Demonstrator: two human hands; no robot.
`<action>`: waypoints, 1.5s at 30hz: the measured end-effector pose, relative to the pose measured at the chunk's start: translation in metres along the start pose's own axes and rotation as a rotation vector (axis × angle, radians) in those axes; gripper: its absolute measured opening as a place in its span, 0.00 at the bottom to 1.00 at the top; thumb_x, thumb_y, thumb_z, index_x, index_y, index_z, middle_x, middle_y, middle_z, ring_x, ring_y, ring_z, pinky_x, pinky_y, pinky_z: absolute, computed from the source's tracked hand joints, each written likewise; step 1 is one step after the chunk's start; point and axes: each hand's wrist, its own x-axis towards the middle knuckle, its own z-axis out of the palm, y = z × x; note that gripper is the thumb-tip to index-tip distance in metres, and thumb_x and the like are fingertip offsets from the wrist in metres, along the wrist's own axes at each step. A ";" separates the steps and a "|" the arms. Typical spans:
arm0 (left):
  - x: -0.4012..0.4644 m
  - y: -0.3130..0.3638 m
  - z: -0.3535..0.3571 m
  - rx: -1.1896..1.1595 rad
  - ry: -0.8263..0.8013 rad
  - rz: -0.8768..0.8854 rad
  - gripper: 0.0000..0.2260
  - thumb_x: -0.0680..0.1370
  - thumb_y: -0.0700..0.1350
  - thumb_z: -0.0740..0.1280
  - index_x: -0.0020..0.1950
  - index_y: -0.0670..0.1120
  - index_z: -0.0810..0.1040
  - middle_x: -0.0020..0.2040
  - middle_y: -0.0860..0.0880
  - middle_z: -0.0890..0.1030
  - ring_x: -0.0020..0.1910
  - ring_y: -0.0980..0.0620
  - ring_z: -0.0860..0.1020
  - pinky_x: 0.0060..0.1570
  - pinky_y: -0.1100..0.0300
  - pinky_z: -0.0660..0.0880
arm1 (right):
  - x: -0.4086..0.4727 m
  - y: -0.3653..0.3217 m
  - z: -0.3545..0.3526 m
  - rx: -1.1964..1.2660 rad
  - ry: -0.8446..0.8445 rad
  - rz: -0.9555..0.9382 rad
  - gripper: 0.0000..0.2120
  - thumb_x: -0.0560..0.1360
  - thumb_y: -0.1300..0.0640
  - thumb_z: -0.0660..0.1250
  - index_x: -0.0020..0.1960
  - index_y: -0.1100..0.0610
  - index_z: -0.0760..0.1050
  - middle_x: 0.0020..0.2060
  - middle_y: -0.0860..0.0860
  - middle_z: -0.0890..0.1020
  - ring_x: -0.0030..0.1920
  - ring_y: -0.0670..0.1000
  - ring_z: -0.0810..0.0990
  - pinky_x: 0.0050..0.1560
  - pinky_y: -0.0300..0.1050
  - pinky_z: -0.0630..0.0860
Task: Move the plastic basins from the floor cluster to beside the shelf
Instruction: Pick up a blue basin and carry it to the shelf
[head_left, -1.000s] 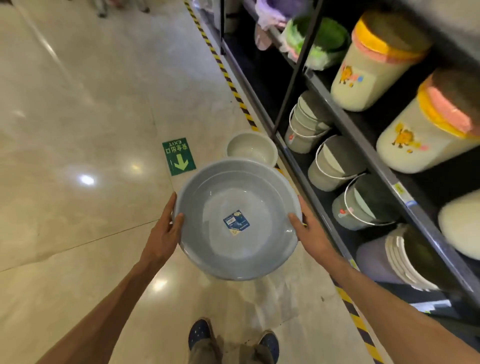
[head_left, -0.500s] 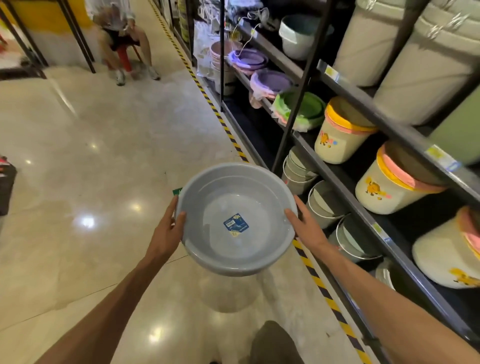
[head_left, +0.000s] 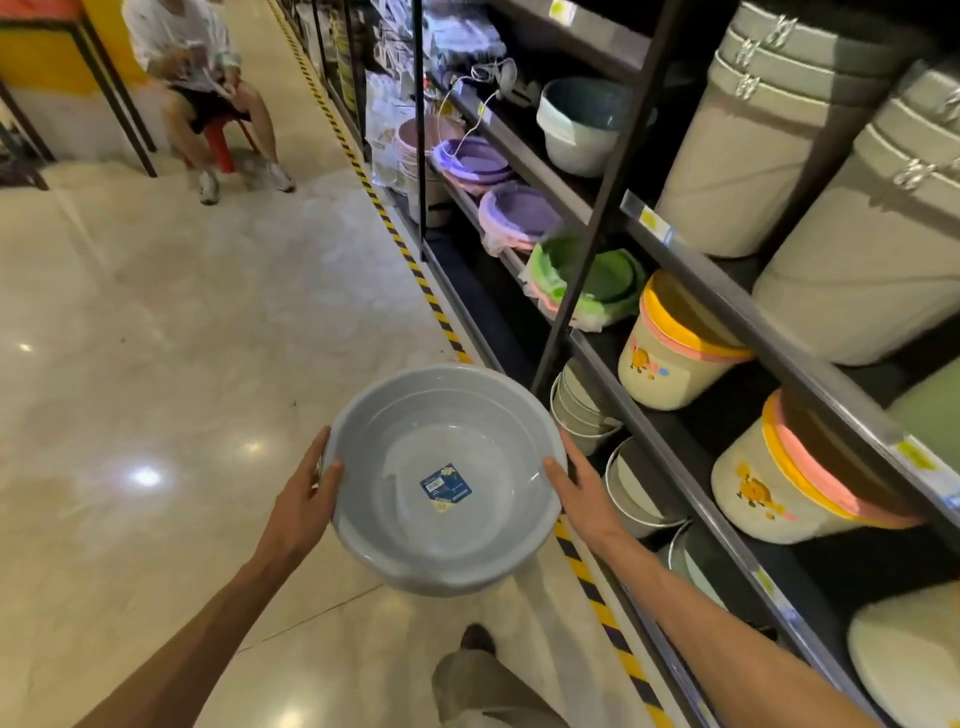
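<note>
We hold the basin (head_left: 441, 478) by opposite rims, left hand (head_left: 306, 501) and right hand (head_left: 582, 493) fingers curled on; likely light, stiff, slick plastic.

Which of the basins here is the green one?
The green basin on the shelf, left of the yellow-rimmed buckets; the held basin is grey, others purple.

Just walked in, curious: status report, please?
Left hand and right hand grip basin by its rim. Basin carried above floor, beside shelf. Path ahead open; seated person far off.
</note>
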 end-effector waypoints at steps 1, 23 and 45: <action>0.017 0.006 0.005 0.002 -0.001 0.000 0.30 0.79 0.71 0.56 0.80 0.69 0.55 0.73 0.51 0.76 0.63 0.47 0.80 0.63 0.43 0.79 | 0.017 -0.003 -0.005 -0.004 0.015 0.019 0.29 0.82 0.36 0.65 0.80 0.31 0.59 0.72 0.41 0.77 0.68 0.46 0.81 0.68 0.57 0.79; 0.402 0.039 0.079 -0.006 -0.579 -0.103 0.24 0.84 0.51 0.64 0.78 0.62 0.61 0.60 0.52 0.81 0.58 0.44 0.81 0.61 0.45 0.80 | 0.239 0.017 0.033 0.110 0.474 0.324 0.25 0.85 0.40 0.61 0.78 0.31 0.57 0.77 0.34 0.66 0.77 0.44 0.67 0.78 0.57 0.68; 0.559 -0.241 0.256 0.192 -0.840 -0.213 0.40 0.76 0.65 0.65 0.81 0.47 0.59 0.70 0.57 0.77 0.66 0.60 0.78 0.60 0.62 0.79 | 0.363 0.348 0.139 0.384 0.642 0.780 0.23 0.85 0.63 0.64 0.75 0.47 0.62 0.61 0.49 0.82 0.60 0.54 0.82 0.47 0.44 0.84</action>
